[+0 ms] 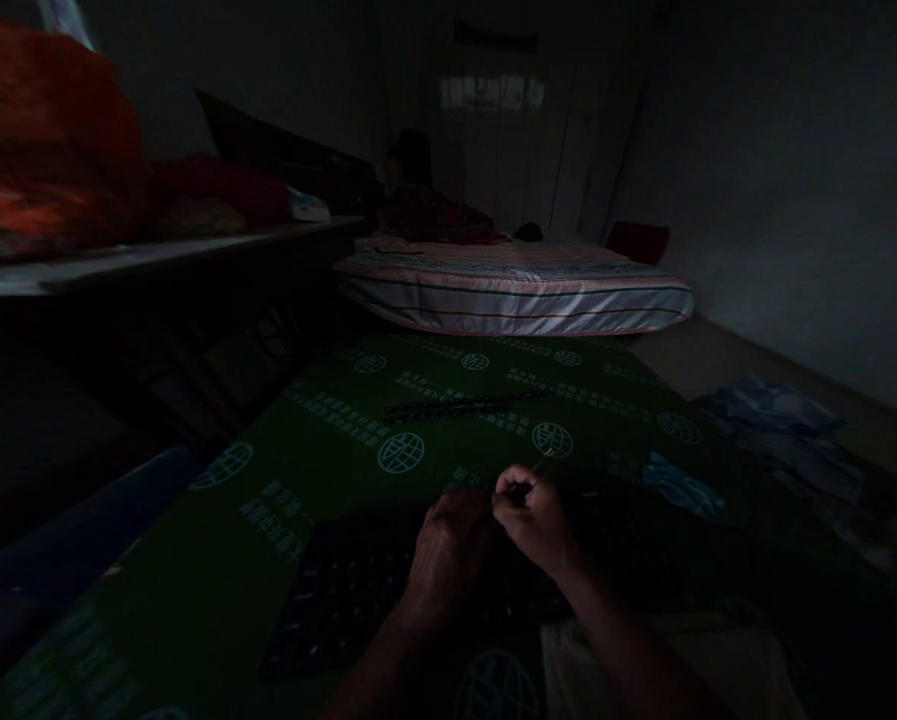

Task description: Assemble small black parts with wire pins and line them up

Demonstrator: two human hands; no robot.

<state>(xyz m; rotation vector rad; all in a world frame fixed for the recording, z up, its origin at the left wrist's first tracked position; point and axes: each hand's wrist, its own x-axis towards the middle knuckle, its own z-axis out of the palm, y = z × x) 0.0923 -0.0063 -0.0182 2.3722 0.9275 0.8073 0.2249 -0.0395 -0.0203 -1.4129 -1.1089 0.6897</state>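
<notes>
A black keyboard [343, 585] with rows of keys lies across the green printed board [343, 410] before me. My left hand [452, 540] rests over its middle, with the back of the hand up and the fingers bent down and mostly hidden in the dark. Just right of it, my right hand [530, 515] is closed in a pinch around a thin, shiny rod-like tool [544, 460], whose end sticks out up and to the right. Both hands nearly touch at the fingertips. Beyond the keyboard lie dark, narrow strips [448, 408].
A crumpled blue packet or cloth [684, 485] lies right of the keyboard. Pale fabric [665, 660] sits near my right forearm. Behind the board stands a bed [515, 290] with a striped sheet. A table [155, 255] at left bears an orange bag [50, 140]. The room is very dim.
</notes>
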